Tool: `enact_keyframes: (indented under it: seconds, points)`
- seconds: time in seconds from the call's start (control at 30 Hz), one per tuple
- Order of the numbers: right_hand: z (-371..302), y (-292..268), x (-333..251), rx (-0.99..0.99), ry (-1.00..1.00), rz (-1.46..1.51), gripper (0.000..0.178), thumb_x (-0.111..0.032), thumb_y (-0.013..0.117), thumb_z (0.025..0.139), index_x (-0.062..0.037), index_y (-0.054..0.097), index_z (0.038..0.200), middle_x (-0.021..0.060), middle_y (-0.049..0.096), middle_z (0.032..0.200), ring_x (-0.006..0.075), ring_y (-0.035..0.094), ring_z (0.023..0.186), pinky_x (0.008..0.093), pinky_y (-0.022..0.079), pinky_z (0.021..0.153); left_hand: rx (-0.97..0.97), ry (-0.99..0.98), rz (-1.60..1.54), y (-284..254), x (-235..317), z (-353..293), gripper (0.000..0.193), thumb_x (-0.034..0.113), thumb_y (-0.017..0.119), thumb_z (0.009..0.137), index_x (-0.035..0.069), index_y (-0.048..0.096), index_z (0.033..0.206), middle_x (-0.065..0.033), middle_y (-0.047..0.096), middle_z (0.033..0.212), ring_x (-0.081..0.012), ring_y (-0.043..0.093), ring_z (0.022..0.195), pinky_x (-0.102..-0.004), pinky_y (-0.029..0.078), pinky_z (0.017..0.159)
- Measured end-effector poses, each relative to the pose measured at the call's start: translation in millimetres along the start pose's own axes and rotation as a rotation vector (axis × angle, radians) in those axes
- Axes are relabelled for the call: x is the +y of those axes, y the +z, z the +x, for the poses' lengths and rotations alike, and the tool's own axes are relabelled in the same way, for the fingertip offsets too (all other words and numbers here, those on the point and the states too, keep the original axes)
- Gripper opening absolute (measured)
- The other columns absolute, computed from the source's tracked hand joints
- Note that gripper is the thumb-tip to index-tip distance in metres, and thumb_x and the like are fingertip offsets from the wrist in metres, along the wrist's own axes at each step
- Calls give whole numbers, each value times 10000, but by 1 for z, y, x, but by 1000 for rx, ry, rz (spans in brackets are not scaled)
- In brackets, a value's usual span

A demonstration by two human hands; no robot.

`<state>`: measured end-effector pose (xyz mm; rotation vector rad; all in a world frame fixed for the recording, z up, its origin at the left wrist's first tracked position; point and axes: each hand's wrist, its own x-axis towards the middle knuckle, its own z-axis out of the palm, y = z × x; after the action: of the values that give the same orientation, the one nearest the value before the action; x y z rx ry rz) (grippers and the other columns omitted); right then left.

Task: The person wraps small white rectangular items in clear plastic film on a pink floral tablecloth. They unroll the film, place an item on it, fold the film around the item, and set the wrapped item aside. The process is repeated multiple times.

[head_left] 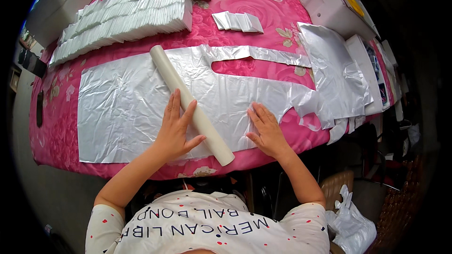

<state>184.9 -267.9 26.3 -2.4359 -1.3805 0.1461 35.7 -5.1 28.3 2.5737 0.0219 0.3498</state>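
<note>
A thin, whitish plastic apron-like sheet or bag (pixel 117 103) lies spread across the table, its surface wrinkled and a long cut-out near its far right part. Slantwise over it rests a cream-coloured tube (pixel 197 115). My left hand (pixel 175 129) lies against the tube, fingers spread and outstretched, with the fingertips touching its left side. To the right of the tube, my right hand (pixel 266 129) rests on the plastic with its fingers apart, holding nothing.
Rows of folded white packets (pixel 127 16) stand at the back left. A few more folded packets (pixel 238 21) lie at back centre. More plastic sheets (pixel 332 73) are piled at the right, beside a white box (pixel 329 7). A pink flowered cloth (pixel 52 127) covers the table.
</note>
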Motion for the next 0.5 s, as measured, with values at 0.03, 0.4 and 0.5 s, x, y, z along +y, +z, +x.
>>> enact_keyframes:
  seconds: [0.03,0.4,0.5]
  points:
    - [-5,-4,17,33,57,-87,661,-481,498,866,-46,389,1352,160,303,1436,328,269,1328,442,218,1081,-6,-4,-2,0,1,1,804,474,641,759,74,332,1385,-311,42,1461,-486,89,1347,-512,187,1074]
    - [-64,-83,100,290,825,-650,476,-258,520,882,30,473,1259,187,464,1316,351,312,1303,527,157,1081,-150,130,-49,5,21,8,716,469,670,698,63,488,1259,-272,102,1475,-457,69,1370,-493,224,1076]
    - [-35,-48,57,336,402,-52,485,-235,521,882,38,450,1276,194,431,1346,350,306,1312,462,220,1081,-144,146,2,7,28,12,697,466,655,703,42,506,1236,-275,143,1465,-450,103,1367,-481,232,1079]
